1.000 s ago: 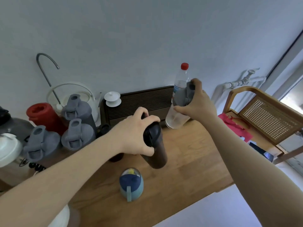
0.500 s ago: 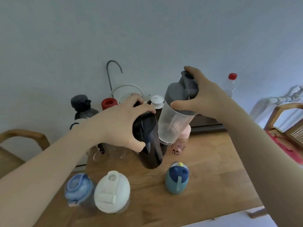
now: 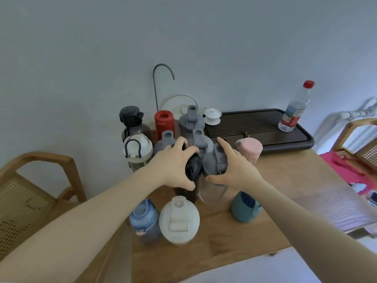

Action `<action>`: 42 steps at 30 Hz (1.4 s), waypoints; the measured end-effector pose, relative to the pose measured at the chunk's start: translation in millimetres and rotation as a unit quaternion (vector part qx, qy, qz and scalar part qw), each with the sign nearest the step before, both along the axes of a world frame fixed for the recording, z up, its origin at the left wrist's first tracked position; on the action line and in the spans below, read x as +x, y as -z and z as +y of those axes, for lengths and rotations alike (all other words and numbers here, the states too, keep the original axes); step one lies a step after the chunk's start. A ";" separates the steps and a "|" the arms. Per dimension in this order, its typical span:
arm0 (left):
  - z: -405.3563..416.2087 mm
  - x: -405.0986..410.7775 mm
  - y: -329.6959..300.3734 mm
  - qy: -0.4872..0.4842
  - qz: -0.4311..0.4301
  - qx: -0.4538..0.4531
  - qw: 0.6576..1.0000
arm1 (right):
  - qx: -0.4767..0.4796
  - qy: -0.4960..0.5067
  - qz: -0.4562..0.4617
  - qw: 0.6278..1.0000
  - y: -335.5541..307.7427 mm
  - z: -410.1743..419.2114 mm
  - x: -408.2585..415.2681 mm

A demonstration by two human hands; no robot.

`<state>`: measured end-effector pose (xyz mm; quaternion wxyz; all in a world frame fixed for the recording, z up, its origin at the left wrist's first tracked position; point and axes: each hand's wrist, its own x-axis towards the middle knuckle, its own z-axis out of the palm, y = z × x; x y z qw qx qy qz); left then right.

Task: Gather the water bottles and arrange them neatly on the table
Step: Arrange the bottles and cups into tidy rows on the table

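- left hand (image 3: pixel 173 166) clamped on dark bottle (image 3: pixel 191 180); right hand (image 3: pixel 234 170) on grey-lidded shaker (image 3: pixel 214 174).
- most bottles clustered beyond fingertips; red-capped bottle (image 3: pixel 295 107) far right ungathered.

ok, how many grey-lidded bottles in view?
4: rear grey bottle beside the red bottle; middle-left grey bottle; middle-right grey bottle; held grey bottle in the right hand. Others may be hidden.

Soft dim daylight from right; wide-angle edge distortion, slight blur.
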<state>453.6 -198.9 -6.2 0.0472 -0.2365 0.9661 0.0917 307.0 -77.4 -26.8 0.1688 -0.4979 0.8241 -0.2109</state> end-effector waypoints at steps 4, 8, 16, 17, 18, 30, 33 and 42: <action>1.4 -2.4 19.6 0.000 -0.001 0.000 1.000 | 0.017 0.026 0.016 0.999 20.5 -0.4 4.9; 7.7 -8.8 34.9 0.013 0.013 0.023 1.000 | 0.043 0.046 0.028 0.998 31.1 3.0 -0.9; 17.7 -28.9 49.7 0.050 0.006 0.023 0.998 | 0.061 0.055 0.023 0.996 33.3 9.8 -23.7; 17.2 -30.8 49.6 0.050 0.005 0.023 0.998 | 0.066 0.051 0.032 0.996 33.3 8.7 -25.4; 16.0 -32.7 49.9 0.051 0.003 0.023 0.998 | 0.071 0.044 0.044 0.996 32.5 7.5 -26.8; -4.5 9.7 35.6 0.085 0.107 0.149 0.979 | -0.208 -0.139 0.183 0.951 7.8 5.0 32.4; -11.9 56.4 31.6 0.039 0.106 0.160 0.981 | -0.076 -0.142 0.157 0.974 15.8 -7.7 46.2; 8.3 140.5 64.8 -0.015 -0.028 0.120 0.992 | 0.050 -0.112 0.270 0.955 40.2 -24.9 62.3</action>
